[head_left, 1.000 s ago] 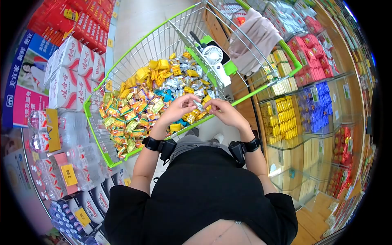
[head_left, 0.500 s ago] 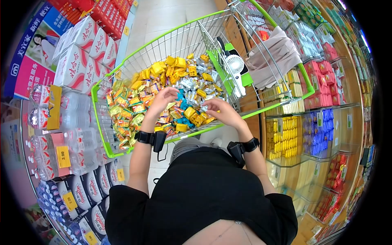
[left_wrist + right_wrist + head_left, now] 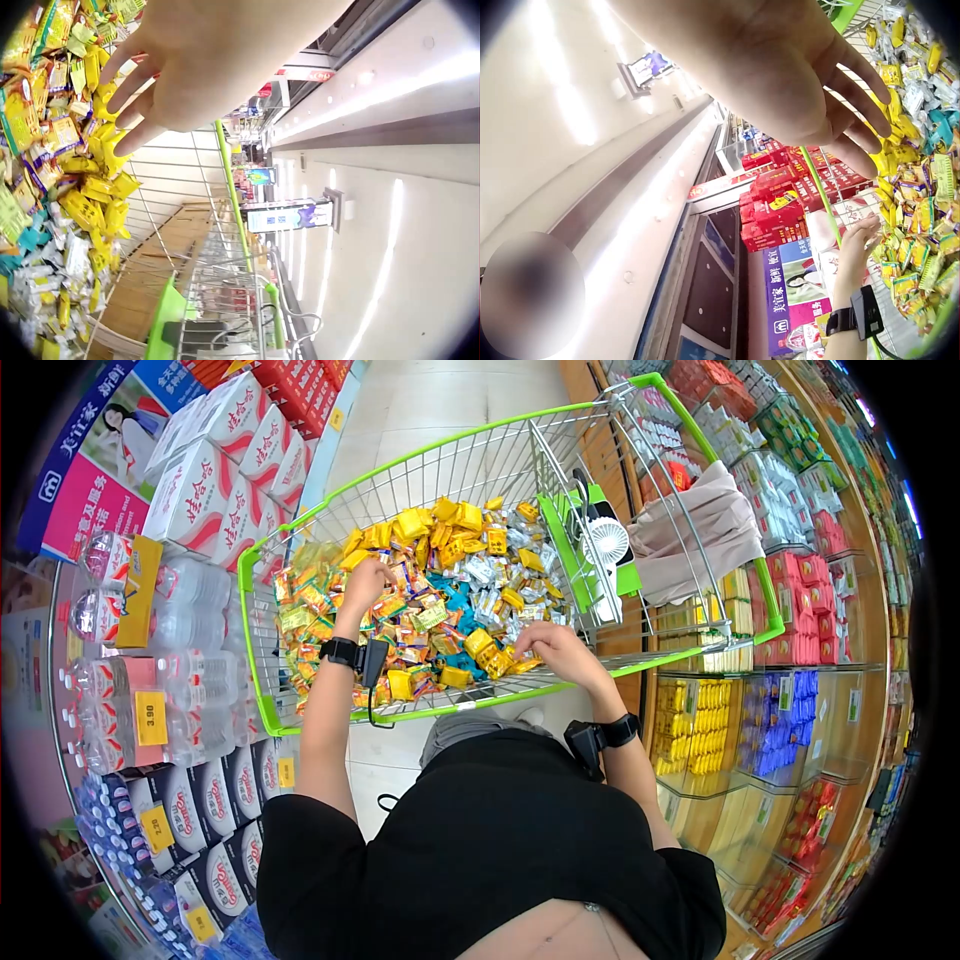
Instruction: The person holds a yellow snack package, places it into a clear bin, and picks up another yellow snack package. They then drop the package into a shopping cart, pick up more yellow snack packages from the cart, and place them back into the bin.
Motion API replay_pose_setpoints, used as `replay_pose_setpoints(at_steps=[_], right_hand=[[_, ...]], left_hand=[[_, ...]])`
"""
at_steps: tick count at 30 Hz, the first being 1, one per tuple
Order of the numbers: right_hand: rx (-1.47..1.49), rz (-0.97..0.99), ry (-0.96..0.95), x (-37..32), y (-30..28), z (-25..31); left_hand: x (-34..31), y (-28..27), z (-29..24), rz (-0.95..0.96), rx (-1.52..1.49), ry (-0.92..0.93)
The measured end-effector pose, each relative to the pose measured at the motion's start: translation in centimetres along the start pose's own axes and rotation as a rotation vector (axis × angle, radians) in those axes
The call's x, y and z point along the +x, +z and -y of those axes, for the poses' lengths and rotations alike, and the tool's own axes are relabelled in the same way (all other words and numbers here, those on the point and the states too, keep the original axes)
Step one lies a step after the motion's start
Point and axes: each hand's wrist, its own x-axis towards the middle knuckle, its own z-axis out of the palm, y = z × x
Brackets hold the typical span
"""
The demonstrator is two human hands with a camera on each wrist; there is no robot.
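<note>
Small wrapped snack packets fill the basket of a shopping cart (image 3: 253, 650) in front of me. Orange-and-green packets (image 3: 320, 640) lie at the left, yellow packets (image 3: 465, 517) at the far side, silver packets (image 3: 490, 585) at the right, and teal packets (image 3: 455, 610) between. Over the orange and yellow packets is my left hand (image 3: 362, 588); its fingers (image 3: 135, 101) extend loosely, holding nothing, in the left wrist view. My right hand (image 3: 562, 652) hovers by the basket's near right side, above yellow and silver packets. Its fingers (image 3: 862, 112) hang relaxed with nothing between them.
A white hand fan (image 3: 606, 542) sits in the cart's green seat section, with a pale cloth (image 3: 690, 535) over the handle end. Shelves with yellow bags (image 3: 690, 725) and blue bags (image 3: 780, 720) stand right. Water bottles (image 3: 200, 680) and white cartons (image 3: 195, 500) stand left.
My hands were close together over the near right of the basket. My left hand has moved away leftward over the orange packets; the right stays near the right side. The view has shifted.
</note>
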Motion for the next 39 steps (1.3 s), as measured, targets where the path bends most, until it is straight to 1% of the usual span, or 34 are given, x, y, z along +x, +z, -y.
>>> replay_pose_setpoints(at_steps=[3, 4, 6, 7, 8, 9, 11, 12, 13, 14, 16, 19, 21, 23, 26, 28, 29, 31, 33, 35, 37, 39], right_hand=[[-0.005, 0.026, -0.003, 0.4, 0.2, -0.1], [0.024, 0.035, 0.034, 0.5, 0.2, 0.0], [0.017, 0.033, 0.029, 0.7, 0.3, 0.0], [0.011, 0.029, 0.023, 0.8, 0.4, 0.0], [0.011, 0.029, 0.027, 0.9, 0.4, -0.1], [0.007, 0.043, 0.031, 1.0, 0.4, -0.3], [0.006, 0.056, 0.040, 1.2, 0.5, -0.3], [0.037, 0.039, 0.088, 1.2, 0.6, 0.0], [0.067, 0.023, 0.135, 1.3, 0.7, 0.1], [0.068, 0.024, 0.138, 1.3, 0.8, 0.0], [0.097, 0.035, 0.174, 1.4, 0.8, -0.3], [0.071, 0.030, 0.179, 1.5, 0.9, -0.2], [0.070, 0.024, 0.184, 1.6, 1.0, -0.2], [0.069, 0.019, 0.190, 1.6, 1.2, 0.0], [0.138, 0.001, 0.152, 1.7, 1.1, 0.0], [-0.045, 0.065, -0.019, 1.8, 0.7, -0.6], [-0.045, 0.062, -0.016, 1.7, 0.7, -0.6], [0.026, 0.017, 0.050, 1.6, 0.8, -0.4], [0.024, 0.001, 0.076, 1.7, 0.9, -0.5], [0.021, -0.019, 0.100, 1.7, 0.9, -0.3], [0.127, -0.071, 0.174, 1.8, 1.2, 0.2], [0.131, -0.077, 0.181, 1.8, 1.3, 0.1]], left_hand=[[0.9, -0.4, 1.1, 0.031, 0.066, -0.054], [1.0, -0.6, 0.9, 0.031, 0.065, -0.057], [1.2, -0.9, 0.5, -0.010, 0.184, -0.164], [1.5, -0.6, 1.5, -0.008, 0.182, -0.166], [2.0, 0.1, 3.2, -0.097, 0.247, -0.113], [2.1, 0.1, 3.6, -0.185, 0.311, -0.061], [2.4, 0.1, 4.4, -0.181, 0.329, -0.063], [2.5, 0.0, 4.6, -0.181, 0.348, -0.065], [2.8, 0.1, 5.4, -0.178, 0.346, -0.066], [3.3, 0.4, 6.4, -0.165, 0.380, -0.085], [3.5, 0.2, 6.8, -0.151, 0.414, -0.104], [3.6, -0.4, 6.8, -0.114, 0.488, -0.123], [3.8, -0.7, 6.9, -0.030, 0.528, -0.108], [4.0, -0.6, 7.2, -0.004, 0.543, -0.129], [3.9, -0.8, 6.7, 0.033, 0.548, -0.164], [4.1, -0.8, 6.5, 0.046, 0.538, -0.173], [4.2, -0.8, 6.6, 0.063, 0.529, -0.193], [4.3, -0.8, 6.9, 0.082, 0.522, -0.213], [4.5, -0.7, 7.3, 0.067, 0.504, -0.215], [4.6, -0.6, 7.7, 0.063, 0.513, -0.189], [4.8, -0.5, 7.8, 0.060, 0.524, -0.162], [5.0, -0.4, 7.9, 0.063, 0.506, -0.158]])
